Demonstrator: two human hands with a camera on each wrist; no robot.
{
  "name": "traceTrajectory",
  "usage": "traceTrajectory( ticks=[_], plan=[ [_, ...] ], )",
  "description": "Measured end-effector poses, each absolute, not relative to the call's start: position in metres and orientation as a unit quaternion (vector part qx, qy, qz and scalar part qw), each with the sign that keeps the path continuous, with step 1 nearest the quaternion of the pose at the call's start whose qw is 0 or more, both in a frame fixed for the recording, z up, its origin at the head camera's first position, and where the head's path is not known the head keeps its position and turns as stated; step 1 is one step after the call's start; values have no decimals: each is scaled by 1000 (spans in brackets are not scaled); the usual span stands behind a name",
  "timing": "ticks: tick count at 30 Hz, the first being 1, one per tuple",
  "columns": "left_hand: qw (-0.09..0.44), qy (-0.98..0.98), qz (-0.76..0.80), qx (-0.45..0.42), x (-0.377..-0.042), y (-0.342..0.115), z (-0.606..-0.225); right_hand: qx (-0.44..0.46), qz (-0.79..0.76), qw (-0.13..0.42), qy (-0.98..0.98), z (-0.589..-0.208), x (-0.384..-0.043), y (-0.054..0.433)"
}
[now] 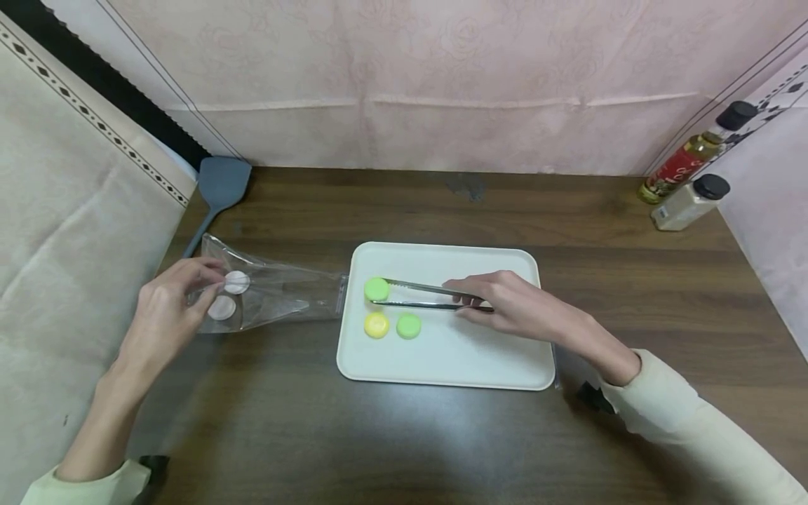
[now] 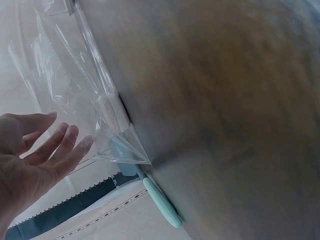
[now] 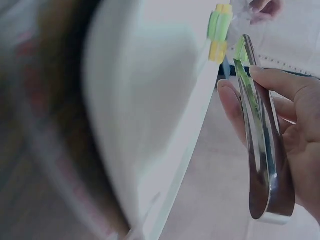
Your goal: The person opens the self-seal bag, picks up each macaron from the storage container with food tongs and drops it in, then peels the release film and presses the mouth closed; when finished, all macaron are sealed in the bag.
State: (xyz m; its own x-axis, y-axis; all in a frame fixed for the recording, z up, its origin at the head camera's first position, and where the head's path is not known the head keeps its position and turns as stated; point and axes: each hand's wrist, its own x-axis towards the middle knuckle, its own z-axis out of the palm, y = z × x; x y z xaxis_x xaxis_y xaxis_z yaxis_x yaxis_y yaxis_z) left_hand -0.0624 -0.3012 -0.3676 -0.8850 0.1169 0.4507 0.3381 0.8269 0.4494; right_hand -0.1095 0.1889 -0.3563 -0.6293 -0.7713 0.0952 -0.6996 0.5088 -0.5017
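In the head view my left hand [image 1: 170, 305] pinches the upper film of a clear plastic bag [image 1: 284, 287] at its left end. Inside lie two white discs [image 1: 236, 282]. My right hand [image 1: 514, 305] grips metal tongs [image 1: 426, 305] over a white tray [image 1: 454, 365]. The tongs' tips stand on either side of a green macaron-like disc [image 1: 376, 289]; whether they squeeze it I cannot tell. Near it on the tray are a yellow disc [image 1: 376, 325] and a second green disc [image 1: 408, 325]. In the right wrist view the tongs [image 3: 265, 150] lie between thumb and fingers.
The bag's right end meets the tray's left edge. A grey-blue spatula [image 1: 224, 184] lies at the table's back left corner. At the back right stand an oil bottle [image 1: 678, 168] and a black-capped jar [image 1: 684, 207]. Pale cloth [image 1: 442, 84] hangs behind the wooden table [image 1: 284, 421].
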Motion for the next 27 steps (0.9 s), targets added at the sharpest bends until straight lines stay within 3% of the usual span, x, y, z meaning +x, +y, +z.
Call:
traceTrajectory(
  ticks=[14, 27],
  plan=[
    [202, -932, -277, -118, -60, -302, -365, -456, -268, 74, 845, -349, -115, 148],
    [195, -936, -272, -113, -58, -301, -366, -461, -265, 115, 839, -355, -121, 108]
  ],
)
